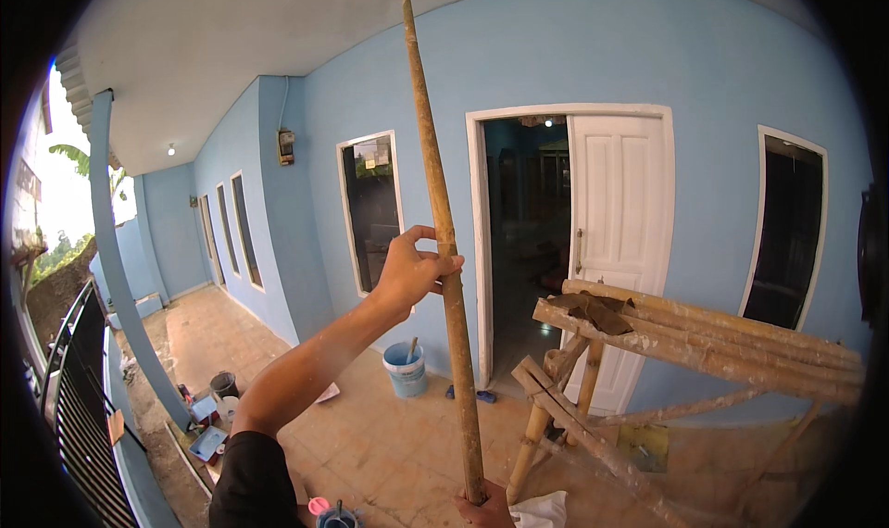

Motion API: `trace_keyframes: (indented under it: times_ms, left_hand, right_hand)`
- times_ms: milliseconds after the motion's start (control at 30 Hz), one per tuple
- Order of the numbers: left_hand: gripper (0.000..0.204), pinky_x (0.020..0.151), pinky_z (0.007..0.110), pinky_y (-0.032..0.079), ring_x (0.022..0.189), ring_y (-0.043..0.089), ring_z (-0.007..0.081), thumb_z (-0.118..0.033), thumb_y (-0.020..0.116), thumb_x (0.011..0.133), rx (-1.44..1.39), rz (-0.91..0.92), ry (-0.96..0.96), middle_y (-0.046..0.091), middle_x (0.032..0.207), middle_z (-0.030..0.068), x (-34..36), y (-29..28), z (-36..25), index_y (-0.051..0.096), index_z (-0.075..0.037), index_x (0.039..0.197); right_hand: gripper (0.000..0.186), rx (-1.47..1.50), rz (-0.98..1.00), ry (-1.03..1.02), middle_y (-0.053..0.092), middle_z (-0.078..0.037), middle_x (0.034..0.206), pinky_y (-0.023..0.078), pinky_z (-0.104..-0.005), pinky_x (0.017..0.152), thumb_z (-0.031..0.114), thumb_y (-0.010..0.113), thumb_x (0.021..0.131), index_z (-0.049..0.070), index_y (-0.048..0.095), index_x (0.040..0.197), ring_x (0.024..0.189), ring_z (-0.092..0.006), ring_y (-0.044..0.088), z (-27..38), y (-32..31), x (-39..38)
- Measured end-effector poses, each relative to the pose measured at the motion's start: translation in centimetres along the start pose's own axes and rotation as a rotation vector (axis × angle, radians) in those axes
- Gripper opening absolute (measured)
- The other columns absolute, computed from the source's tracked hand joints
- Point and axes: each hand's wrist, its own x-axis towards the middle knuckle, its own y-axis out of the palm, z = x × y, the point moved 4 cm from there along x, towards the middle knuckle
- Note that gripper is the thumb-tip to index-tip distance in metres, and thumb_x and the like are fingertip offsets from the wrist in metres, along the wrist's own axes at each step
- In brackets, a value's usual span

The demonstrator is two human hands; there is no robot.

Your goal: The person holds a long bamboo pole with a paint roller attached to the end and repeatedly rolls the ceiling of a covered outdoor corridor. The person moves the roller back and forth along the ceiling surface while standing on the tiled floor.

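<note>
While your left hand (412, 273) wraps the long pole (443, 241) at mid-length and your right hand (483, 508) grips its foot, you have it raised upright, with its tip out of sight and no work begun.

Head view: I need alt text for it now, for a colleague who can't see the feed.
Both hands grip a long bamboo pole held nearly upright: the left hand midway up, the right hand at its lower end. Behind it stand a blue wall with an open white door, a blue bucket and bamboo scaffolding at right.
</note>
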Motion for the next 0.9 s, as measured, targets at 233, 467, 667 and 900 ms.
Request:
trace_keyframes:
  times_ms: [233, 467, 667, 900]
  left_hand:
    - [0.062, 0.076, 0.038, 0.062, 0.084, 0.075, 0.0285, -0.008, 0.072, 0.09, -0.15, -0.061, 0.01, 0.071, 0.097, 0.0192, 3.7, -1.5, 0.7, 0.042, 0.011, 0.141]
    - [0.052, 0.081, 0.039, 0.063, 0.09, 0.075, 0.031, -0.007, 0.069, 0.092, -0.121, -0.057, -0.138, 0.071, 0.101, 0.0199, 6.1, -4.5, 7.9, 0.046, 0.009, 0.136]
    - [0.06, 0.08, 0.04, 0.063, 0.096, 0.073, 0.0292, -0.009, 0.078, 0.087, -0.224, 0.087, -0.475, 0.071, 0.107, 0.0203, -11.4, 0.0, 28.2, 0.046, 0.003, 0.136]
    - [0.043, 0.082, 0.044, 0.065, 0.097, 0.073, 0.0297, -0.004, 0.073, 0.091, -0.276, -0.085, -0.952, 0.07, 0.105, 0.0187, -27.8, 0.2, 47.5, 0.051, 0.004, 0.127]
  right_hand:
    - [0.02, -0.122, 0.053, 0.111, 0.055, 0.001, 0.062, 0.041, -0.027, 0.047, 0.012, 0.074, 0.089, 0.004, 0.057, 0.084, 0.052, -0.0066, 0.051, 0.9, 0.4, 2.9]
    - [0.02, -0.274, 0.098, 0.118, 0.053, 0.001, 0.064, 0.04, -0.0278, 0.05, 0.018, 0.076, 0.089, 0.004, 0.062, 0.09, 0.054, -0.0073, 0.051, -2.4, -0.7, 6.1]
    - [0.02, -0.287, -0.005, 0.242, 0.046, 0.002, 0.058, 0.037, -0.0343, 0.05, 0.017, 0.073, 0.087, 0.0, 0.068, 0.096, 0.055, -0.0101, 0.046, -11.4, -6.2, -7.4]
    - [0.024, -0.352, 0.056, 0.504, 0.05, -0.001, 0.06, 0.04, -0.0351, 0.051, 0.022, 0.074, 0.087, -0.001, 0.069, 0.093, 0.056, -0.012, 0.05, -14.7, -4.5, -8.5]
